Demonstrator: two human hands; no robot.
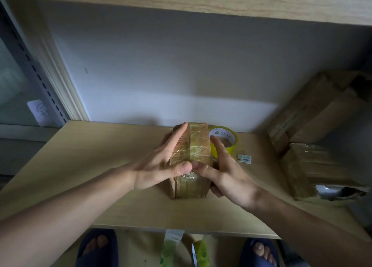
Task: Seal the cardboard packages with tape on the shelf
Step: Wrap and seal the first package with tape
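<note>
A small cardboard package (198,145) wrapped in clear tape stands on the wooden shelf (90,166), in the middle. My left hand (161,162) lies flat against its left side, fingers straight, thumb pressing the near top edge. My right hand (225,172) is against its right side, index finger straight up the side, thumb pressing the tape beside the left thumb. A roll of yellowish tape (226,138) lies right behind the package, partly hidden by it.
Larger taped cardboard boxes (314,113) are stacked at the right end of the shelf, with a torn one (322,176) nearer. A small printed label (244,159) lies by the tape roll. A wall closes the back; another shelf board hangs overhead.
</note>
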